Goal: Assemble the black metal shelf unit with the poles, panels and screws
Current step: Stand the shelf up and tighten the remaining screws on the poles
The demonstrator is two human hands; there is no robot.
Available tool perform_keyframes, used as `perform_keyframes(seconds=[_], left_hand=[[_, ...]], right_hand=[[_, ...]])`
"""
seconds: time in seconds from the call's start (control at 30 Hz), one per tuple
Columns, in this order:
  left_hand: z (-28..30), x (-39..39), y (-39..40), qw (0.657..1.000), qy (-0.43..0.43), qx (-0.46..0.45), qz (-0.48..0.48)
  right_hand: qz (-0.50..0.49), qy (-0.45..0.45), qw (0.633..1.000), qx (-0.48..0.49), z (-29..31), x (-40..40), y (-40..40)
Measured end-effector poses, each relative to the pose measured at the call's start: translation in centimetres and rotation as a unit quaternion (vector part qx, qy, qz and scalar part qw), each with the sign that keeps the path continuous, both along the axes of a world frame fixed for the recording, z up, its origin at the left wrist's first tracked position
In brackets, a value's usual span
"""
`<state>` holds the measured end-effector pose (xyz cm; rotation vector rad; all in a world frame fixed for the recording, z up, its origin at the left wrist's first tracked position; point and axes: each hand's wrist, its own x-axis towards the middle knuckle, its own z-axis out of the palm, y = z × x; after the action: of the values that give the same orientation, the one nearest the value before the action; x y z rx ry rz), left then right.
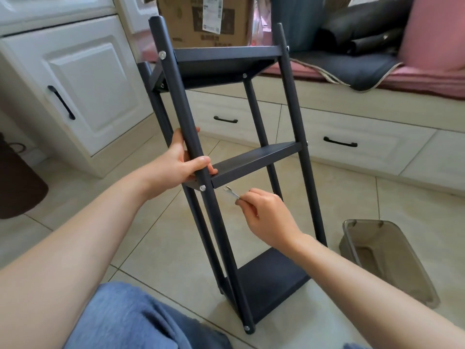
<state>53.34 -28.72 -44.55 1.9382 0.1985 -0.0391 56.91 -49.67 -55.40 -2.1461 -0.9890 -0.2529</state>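
Observation:
The black metal shelf unit (297,127) stands upright on the tiled floor, tilted slightly, with three panels fixed between its poles: a top panel (226,52), a middle panel (254,158) and a bottom panel (271,280). My left hand (183,162) grips the near left pole (181,102) just above the middle panel. A silver screw head (202,188) sits in that pole at the panel's corner. My right hand (269,215) pinches a small flat metal wrench (231,192), its forked end a short way right of the screw, not touching it.
A smoky transparent plastic bin (385,260) lies on the floor to the right. White cabinets (83,91) stand at the left and a drawer bench (352,137) behind, with a cardboard box (203,18) and cushions on it. My blue-clad knee (130,321) is at the bottom.

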Motion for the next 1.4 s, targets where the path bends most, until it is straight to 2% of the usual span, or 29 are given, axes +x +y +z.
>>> perform_keyframes(seconds=[0.2, 0.3, 0.53, 0.77, 1.03, 1.27, 1.4], left_hand=[[0.5, -0.9, -0.2, 1.000, 0.010, 0.008, -0.010], [0.7, -1.1, -0.3, 1.000, 0.012, 0.013, -0.018], [0.7, -1.2, -0.3, 0.998, 0.006, 0.052, -0.036], [1.3, -1.9, -0.5, 0.991, -0.023, 0.113, -0.070], [0.4, -1.6, 0.3, 0.991, -0.054, 0.097, -0.080], [-0.1, -1.1, 1.1, 0.989, -0.075, 0.110, -0.067], [-0.1, -0.6, 1.2, 0.987, -0.087, 0.128, -0.042]], right_hand=[[-0.009, 0.001, 0.979, -0.204, 7.8, 1.7, -5.6], [-0.067, 0.041, 0.967, -0.242, 9.8, 3.0, -8.7], [-0.158, 0.177, 0.948, -0.214, 9.5, 4.8, -12.4], [-0.189, 0.257, 0.944, -0.085, 9.8, 6.5, -12.3], [-0.197, 0.281, 0.939, 0.031, 10.4, 7.0, -11.0], [-0.227, 0.260, 0.937, 0.045, 10.4, 5.6, -11.2], [-0.225, 0.203, 0.953, 0.019, 11.0, 4.7, -11.6]])
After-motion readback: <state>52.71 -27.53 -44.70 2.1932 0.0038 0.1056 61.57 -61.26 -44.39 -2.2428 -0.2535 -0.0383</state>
